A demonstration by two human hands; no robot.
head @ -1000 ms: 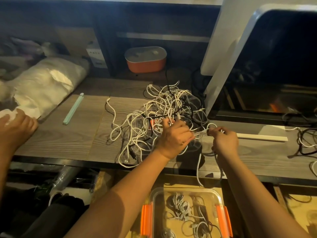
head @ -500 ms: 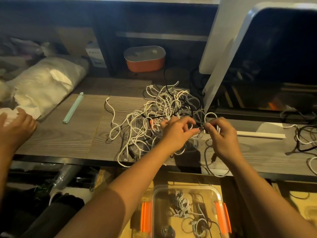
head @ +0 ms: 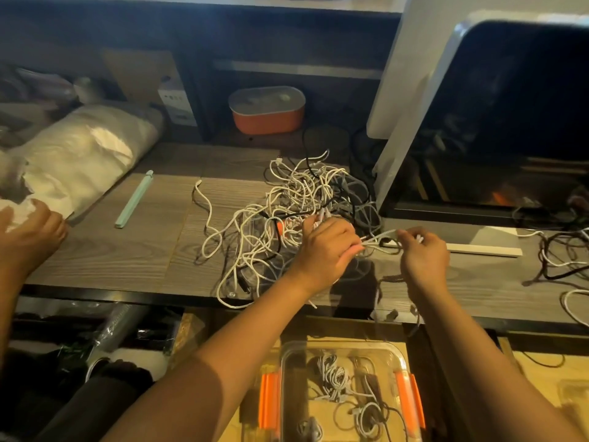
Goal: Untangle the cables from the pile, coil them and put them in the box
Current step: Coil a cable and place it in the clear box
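Observation:
A tangled pile of white and black cables [head: 287,215] lies on the grey wooden table [head: 127,250]. My left hand [head: 328,247] grips cable strands at the pile's right edge. My right hand [head: 424,256] pinches a white cable [head: 381,237] that stretches between both hands; its loose end hangs over the table's front edge. Below the table, a clear plastic box [head: 344,349] with orange clips holds several coiled cables.
Another person's hand [head: 28,231] rests at the table's left edge near a white plastic bag [head: 83,154]. A mint-green strip [head: 134,199], a white strip [head: 484,250], an orange container [head: 267,110] at the back, a large screen [head: 510,116] and more cables [head: 561,260] at the right.
My right hand has moved rightward away from my left, drawing the white cable out into a taut stretch between them. The other person's hand stays at the left.

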